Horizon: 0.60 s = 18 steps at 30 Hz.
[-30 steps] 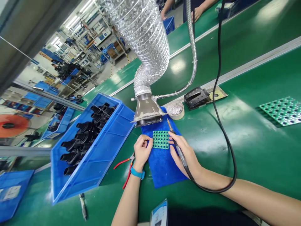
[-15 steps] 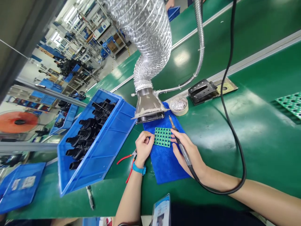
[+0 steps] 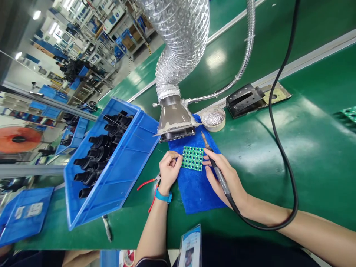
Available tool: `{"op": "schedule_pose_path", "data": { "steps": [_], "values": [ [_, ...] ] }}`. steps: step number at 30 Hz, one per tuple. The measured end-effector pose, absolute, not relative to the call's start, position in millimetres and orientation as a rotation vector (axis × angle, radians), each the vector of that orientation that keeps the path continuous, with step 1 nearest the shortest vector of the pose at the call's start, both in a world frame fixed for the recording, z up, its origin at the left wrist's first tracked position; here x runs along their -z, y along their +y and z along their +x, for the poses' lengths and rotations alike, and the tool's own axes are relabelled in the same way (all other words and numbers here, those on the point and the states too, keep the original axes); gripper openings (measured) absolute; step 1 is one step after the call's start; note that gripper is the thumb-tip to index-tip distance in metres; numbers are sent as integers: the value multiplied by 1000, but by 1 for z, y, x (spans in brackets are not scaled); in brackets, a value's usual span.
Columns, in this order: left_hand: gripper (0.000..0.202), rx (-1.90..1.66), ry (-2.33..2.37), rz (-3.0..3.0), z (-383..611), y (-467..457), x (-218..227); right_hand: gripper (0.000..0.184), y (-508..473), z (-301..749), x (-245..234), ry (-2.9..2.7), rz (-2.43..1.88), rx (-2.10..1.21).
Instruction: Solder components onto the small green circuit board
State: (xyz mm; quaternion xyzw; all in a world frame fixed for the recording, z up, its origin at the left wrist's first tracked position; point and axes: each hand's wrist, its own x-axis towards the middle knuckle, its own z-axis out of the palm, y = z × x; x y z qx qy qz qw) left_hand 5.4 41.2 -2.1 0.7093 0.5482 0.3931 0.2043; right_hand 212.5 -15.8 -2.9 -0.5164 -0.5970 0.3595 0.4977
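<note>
A green circuit board (image 3: 193, 158) with rows of dark round spots lies over the blue cloth (image 3: 197, 193). At its left edge my left hand (image 3: 170, 168) is closed in a pinch on a thin solder wire (image 3: 179, 155), whose end reaches over the board. My right hand (image 3: 226, 178) grips a soldering iron (image 3: 219, 173) like a pen. The iron's tip points up and away, above the board's far right corner, apart from the board. Some right fingers are beside the board's right edge; whether they touch it I cannot tell.
A fume hood (image 3: 178, 116) on a silver duct hangs just beyond the board. Red-handled pliers (image 3: 154, 185) and a blue bin (image 3: 111, 167) of black parts stand left. A round tin (image 3: 213, 118) and iron stand (image 3: 246, 100) lie behind; the iron's cable (image 3: 280, 148) loops right.
The camera view has shifted slightly. Both hands keep nearly the same pose around the board, with the solder wire and soldering iron still held.
</note>
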Motion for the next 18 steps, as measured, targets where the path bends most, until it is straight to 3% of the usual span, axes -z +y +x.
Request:
{"op": "schedule_pose_path", "data": {
  "steps": [18],
  "values": [
    [17,-1060,1559,1985,3,41,4,54,-16,213,1,-1497,-1196,-830]
  ]
}}
